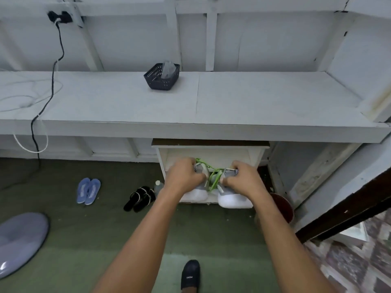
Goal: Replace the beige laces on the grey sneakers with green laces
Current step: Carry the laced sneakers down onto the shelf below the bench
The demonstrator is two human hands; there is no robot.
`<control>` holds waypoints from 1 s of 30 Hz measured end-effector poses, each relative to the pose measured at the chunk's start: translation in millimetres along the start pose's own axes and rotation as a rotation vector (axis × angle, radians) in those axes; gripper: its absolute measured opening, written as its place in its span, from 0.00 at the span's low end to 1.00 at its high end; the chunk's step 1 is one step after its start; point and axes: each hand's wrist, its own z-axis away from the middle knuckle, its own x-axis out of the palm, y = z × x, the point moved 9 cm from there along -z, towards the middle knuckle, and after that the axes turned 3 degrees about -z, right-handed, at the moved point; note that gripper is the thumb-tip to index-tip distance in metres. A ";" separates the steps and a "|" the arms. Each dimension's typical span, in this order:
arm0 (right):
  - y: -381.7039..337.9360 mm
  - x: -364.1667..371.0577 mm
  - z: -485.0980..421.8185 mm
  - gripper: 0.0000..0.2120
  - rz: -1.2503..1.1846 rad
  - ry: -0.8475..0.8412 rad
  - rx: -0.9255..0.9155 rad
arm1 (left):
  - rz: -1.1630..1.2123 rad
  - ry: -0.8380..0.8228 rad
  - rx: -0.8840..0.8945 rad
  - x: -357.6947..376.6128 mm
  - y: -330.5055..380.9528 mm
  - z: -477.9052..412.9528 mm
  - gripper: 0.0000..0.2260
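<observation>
- Green laces [213, 178] run loose in the gap between the two grey sneakers [211, 193]. I can see no beige lace, so I'd judge the relacing done and the step in hand to be handling the pair at the small white shelf unit [161, 163] under the long worktop [254, 102].
- The left hand [184, 176] has its fingers curled over the top of the left sneaker [197, 193] and grips it by the collar. The right hand [241, 178] grips the right sneaker [232, 200] the same way, fingers hooked in near the tongue.
- Both shoes sit at the shelf's front edge with their white heels toward the person. The right heel pokes just past that edge.
- Whether the pair is going in or coming out, I cannot tell from where things lie.
- Either way, I'd move both shoes together and level, as the slack lace between them could snag on the shelf's front corners.
- I'd tuck the loose ends inside the shoes before letting go.
- The black sandals [140, 197] lie on the floor near the unit's left front corner, so I'd mind them when stepping in.
</observation>
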 end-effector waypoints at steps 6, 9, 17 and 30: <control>43.2 49.2 -57.4 0.10 -0.063 0.133 -0.036 | -0.002 0.071 0.050 60.2 -30.2 -59.8 0.11; 71.3 78.7 -96.7 0.10 -0.092 0.212 -0.049 | 0.009 0.127 0.110 96.0 -46.4 -97.1 0.10; 164.0 173.8 -239.2 0.09 -0.153 0.426 -0.248 | 0.062 0.343 0.258 225.7 -112.0 -236.4 0.16; 212.6 254.3 -378.3 0.17 -0.094 0.624 -0.610 | 0.086 0.604 0.428 310.3 -152.9 -364.9 0.20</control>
